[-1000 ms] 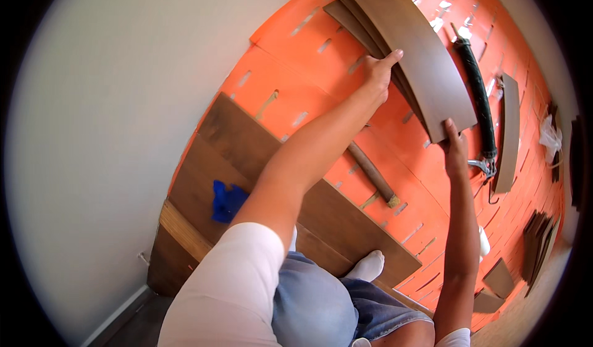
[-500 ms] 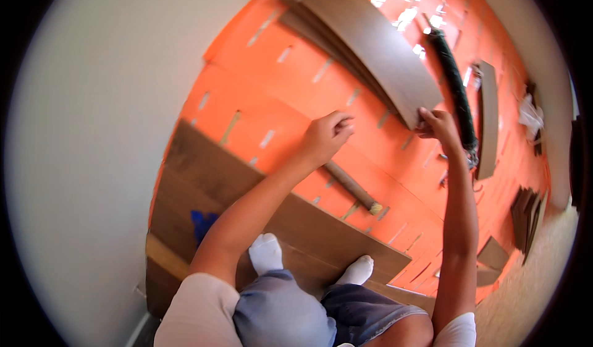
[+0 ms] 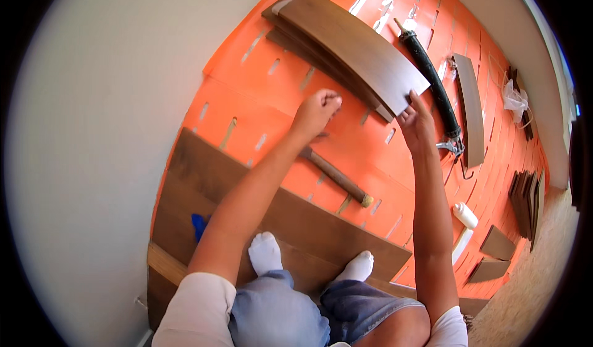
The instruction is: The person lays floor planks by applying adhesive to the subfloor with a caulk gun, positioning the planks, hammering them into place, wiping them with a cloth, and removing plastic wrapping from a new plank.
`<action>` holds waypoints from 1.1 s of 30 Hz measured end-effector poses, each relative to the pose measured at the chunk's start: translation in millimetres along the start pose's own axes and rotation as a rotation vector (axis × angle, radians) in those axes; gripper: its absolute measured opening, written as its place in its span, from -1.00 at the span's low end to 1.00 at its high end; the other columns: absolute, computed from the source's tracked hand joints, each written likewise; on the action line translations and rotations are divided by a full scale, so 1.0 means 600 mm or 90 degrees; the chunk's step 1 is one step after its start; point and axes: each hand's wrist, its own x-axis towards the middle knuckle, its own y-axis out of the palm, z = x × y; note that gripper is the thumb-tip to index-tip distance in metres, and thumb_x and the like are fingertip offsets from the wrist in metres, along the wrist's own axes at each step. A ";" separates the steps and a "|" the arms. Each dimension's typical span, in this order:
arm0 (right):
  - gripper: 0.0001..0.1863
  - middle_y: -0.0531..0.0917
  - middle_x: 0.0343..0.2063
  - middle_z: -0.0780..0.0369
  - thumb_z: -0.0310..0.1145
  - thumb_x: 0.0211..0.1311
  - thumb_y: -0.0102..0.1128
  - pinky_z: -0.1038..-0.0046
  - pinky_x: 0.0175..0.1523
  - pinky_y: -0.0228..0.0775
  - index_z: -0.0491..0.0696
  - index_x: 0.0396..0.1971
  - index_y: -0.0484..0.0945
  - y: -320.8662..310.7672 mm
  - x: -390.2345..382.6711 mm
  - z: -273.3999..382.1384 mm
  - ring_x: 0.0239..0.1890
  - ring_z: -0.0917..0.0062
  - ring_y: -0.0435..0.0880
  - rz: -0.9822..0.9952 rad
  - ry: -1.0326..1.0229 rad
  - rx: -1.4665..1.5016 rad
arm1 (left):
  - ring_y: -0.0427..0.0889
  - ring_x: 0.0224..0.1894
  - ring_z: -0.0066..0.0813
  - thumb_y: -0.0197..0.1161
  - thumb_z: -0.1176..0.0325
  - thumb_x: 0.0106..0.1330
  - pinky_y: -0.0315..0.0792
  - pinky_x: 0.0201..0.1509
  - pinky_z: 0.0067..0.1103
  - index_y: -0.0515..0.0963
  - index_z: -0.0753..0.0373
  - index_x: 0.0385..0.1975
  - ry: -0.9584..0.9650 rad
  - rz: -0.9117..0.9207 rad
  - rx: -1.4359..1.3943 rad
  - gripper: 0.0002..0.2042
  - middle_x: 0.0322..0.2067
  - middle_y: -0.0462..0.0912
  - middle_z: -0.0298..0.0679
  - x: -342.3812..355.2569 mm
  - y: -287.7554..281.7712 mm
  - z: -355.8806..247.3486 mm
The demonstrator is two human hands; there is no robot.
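Note:
My right hand [image 3: 415,118] has closed fingers on the near end of the top brown plank [image 3: 352,38] of a small stack lying over orange underlay [image 3: 235,93]. My left hand [image 3: 318,109] is curled just below the stack, apart from it; anything inside is hidden. Beneath it lies a hammer [image 3: 333,173] with a brown handle, its head partly behind the hand. A long black sausage gun [image 3: 426,66] lies right of the stack. My socked feet stand on laid brown flooring [image 3: 216,161], beside a blue cloth [image 3: 198,226].
A pale wall [image 3: 92,131] borders the left. To the right lie a single plank [image 3: 469,112], a plastic bag [image 3: 514,101], a white bottle [image 3: 464,216], short board pieces [image 3: 497,243] and several leaning stacked boards [image 3: 525,205] near another wall edge.
My left hand has let go of the planks and drawn away, fingers curled. The stack now sits further left in view, and my right hand has shifted left with it.

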 end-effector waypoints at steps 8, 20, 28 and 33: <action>-0.70 0.64 -0.15 0.25 -0.37 0.36 0.26 0.47 -0.11 0.59 -0.20 -0.01 0.53 0.083 -0.115 0.043 -0.13 0.55 0.67 0.060 -0.100 -0.034 | 0.69 -0.20 -0.50 0.13 0.29 0.53 0.59 -0.05 -0.51 0.51 0.43 0.11 0.030 0.057 0.016 -0.67 -0.16 0.72 -0.19 -0.090 0.032 -0.021; -0.40 0.61 0.06 0.14 -0.10 0.32 0.15 0.33 0.20 0.40 -0.22 0.22 0.44 -0.066 -0.439 0.151 0.10 0.34 0.59 -0.238 -0.221 -0.114 | 0.61 0.17 -0.09 0.38 0.53 0.16 0.47 0.34 -0.23 0.52 0.19 0.23 0.790 -0.055 0.535 -0.45 0.13 0.63 -0.08 -0.192 0.068 -0.148; -0.56 0.77 -0.24 0.08 -0.17 0.60 -0.05 0.44 -0.10 0.62 -0.26 0.03 0.60 0.027 -0.429 0.197 -0.24 0.45 0.77 -0.166 -0.454 -0.367 | 0.69 -0.10 -0.43 0.43 0.30 0.32 0.58 -0.04 -0.49 0.54 0.33 0.14 0.168 0.052 -0.034 -0.56 -0.07 0.74 -0.15 -0.243 0.123 -0.184; -0.74 0.76 -0.30 0.15 -0.37 0.54 0.09 0.48 -0.12 0.63 -0.27 -0.05 0.63 -0.038 -0.437 0.088 -0.28 0.53 0.75 -0.193 -0.360 -0.325 | 0.66 0.05 -0.42 0.32 0.32 0.45 0.61 0.10 -0.48 0.41 0.33 0.21 0.028 0.130 -0.376 -0.58 0.05 0.63 -0.19 -0.258 0.096 -0.148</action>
